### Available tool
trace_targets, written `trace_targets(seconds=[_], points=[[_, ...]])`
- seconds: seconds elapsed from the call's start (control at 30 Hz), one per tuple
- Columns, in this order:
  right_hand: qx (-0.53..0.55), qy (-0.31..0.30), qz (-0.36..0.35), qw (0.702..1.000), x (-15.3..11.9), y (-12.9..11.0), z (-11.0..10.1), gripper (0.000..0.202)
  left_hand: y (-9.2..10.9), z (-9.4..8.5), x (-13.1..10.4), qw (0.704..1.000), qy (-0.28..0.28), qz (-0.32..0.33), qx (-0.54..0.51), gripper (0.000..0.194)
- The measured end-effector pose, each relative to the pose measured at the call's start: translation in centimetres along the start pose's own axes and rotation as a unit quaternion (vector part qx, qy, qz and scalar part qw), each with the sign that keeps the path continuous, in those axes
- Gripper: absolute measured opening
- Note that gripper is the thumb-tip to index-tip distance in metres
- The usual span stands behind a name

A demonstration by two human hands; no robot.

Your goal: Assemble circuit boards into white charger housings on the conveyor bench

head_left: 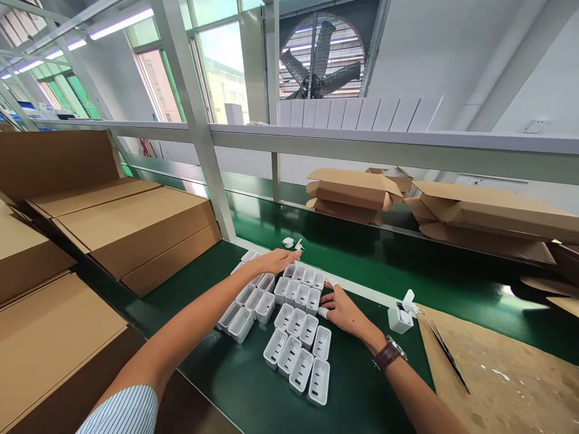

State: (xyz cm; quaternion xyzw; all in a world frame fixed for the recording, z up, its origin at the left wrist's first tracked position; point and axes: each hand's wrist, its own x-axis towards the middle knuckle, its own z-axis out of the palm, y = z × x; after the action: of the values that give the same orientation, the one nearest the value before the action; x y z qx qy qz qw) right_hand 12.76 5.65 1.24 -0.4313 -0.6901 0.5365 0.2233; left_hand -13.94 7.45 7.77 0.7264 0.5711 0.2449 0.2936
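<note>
Rows of small white open-topped plastic cases (296, 346), several with dark slots in their floors, lie on the green work surface (226, 392). My left hand (275, 260) reaches over the far end of the rows, its fingers stretched out and nothing visible in them. Beside the right edge of the rows is my right hand (346, 308), fingers spread and tips at the cases; its thumb tip looks white. Whether those fingertips press on the cases I cannot tell. A second group of cases (240, 325) without visible slots sits to the left, partly hidden by my left forearm.
Small white parts (288, 242) lie beyond my left hand. To the right are a white case holding parts (400, 319) and tweezers (447, 355) on a brown board (506, 374). Cardboard boxes (149, 223) stand left; folded cartons (493, 211) lie behind. A metal frame (199, 120) crosses ahead.
</note>
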Motion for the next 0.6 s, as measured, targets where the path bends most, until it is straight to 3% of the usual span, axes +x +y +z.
trace_targets(seconds=[0.27, 0.47, 0.53, 0.6], points=[[0.028, 0.014, -0.034, 0.999, 0.5, 0.2, 1.8, 0.069, -0.4, -0.1, 1.1, 0.999, -0.024, -0.026, -0.001, 0.080], [0.013, 0.003, -0.063, 0.998, 0.7, 0.1, 1.4, 0.070, -1.0, -0.8, -0.1, 0.999, 0.018, -0.048, 0.003, 0.076], [0.003, 0.008, -0.061, 0.998, 0.5, -0.3, 1.2, 0.058, -0.2, -0.5, 0.0, 0.998, 0.039, -0.039, -0.002, 0.071], [-0.006, 0.022, -0.054, 0.998, -0.3, -1.0, 1.4, 0.043, 1.9, 1.3, 1.3, 0.998, 0.056, -0.005, -0.019, 0.064]])
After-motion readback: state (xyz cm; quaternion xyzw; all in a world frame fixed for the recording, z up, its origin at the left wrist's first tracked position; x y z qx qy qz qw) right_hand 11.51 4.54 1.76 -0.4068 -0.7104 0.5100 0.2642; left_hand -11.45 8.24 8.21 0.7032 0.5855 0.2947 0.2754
